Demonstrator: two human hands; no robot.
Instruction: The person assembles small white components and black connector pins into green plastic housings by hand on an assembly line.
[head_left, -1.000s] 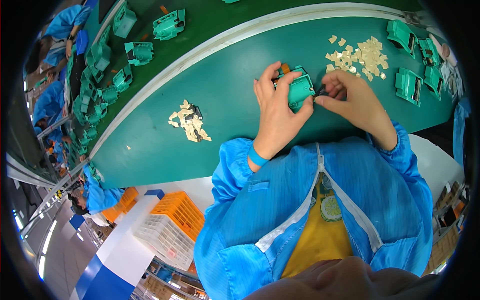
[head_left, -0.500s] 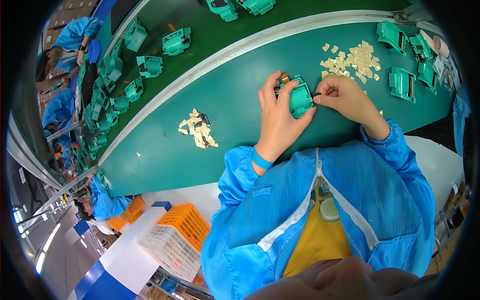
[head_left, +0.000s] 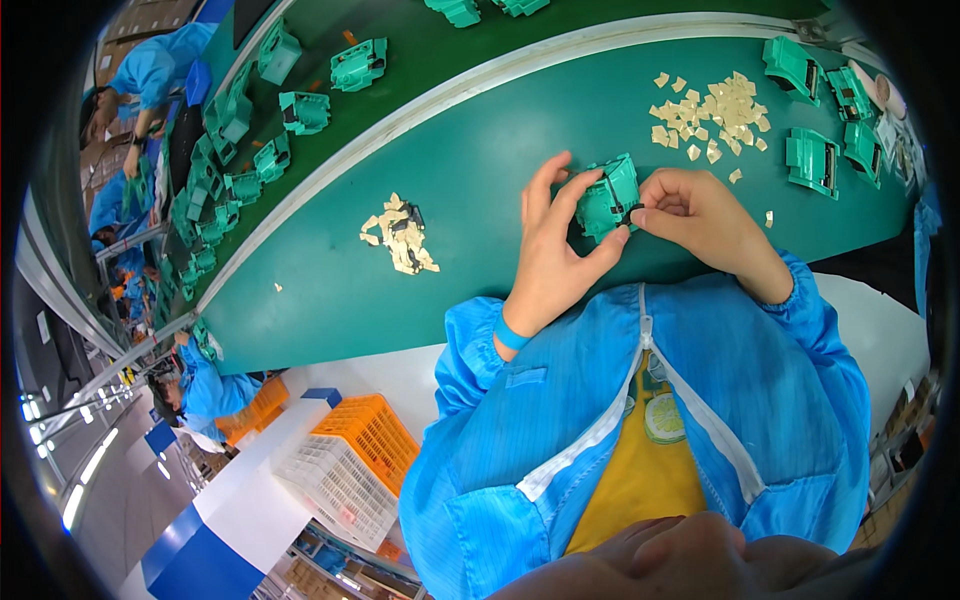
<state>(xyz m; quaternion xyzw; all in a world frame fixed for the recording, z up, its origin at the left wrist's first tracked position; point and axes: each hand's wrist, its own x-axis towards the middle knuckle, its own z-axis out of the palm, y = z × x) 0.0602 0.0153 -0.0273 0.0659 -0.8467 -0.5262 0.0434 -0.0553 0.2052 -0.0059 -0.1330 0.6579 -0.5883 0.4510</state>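
Note:
A green plastic housing (head_left: pixel 611 192) with dark parts along its edge is held over the table in front of me. My left hand (head_left: pixel 553 240) grips it from the left, thumb low and fingers along its upper side. Thumb and fingers of my right hand (head_left: pixel 700 212) pinch a small black piece (head_left: pixel 632 214) against the housing's right edge; its exact kind is too small to tell. Beyond my right hand lies a scattered pile of cream-coloured paper-like pieces (head_left: pixel 735 105). Left of my hands is a smaller heap of cream scraps (head_left: pixel 402 240) mixed with black bits.
Several similar green housings (head_left: pixel 812 160) stand at the table's right end. Past a pale rail (head_left: pixel 440 82), a conveyor belt (head_left: pixel 400 25) carries more green housings (head_left: pixel 304 112). Co-workers in blue (head_left: pixel 150 70) work at far left. Orange and white crates (head_left: pixel 345 470) stand below the table's left side.
The housing has been turned in my left hand, and the orange strip at its top is out of sight. My right hand keeps its pinch at the housing's edge. Housings on the belt have shifted slightly.

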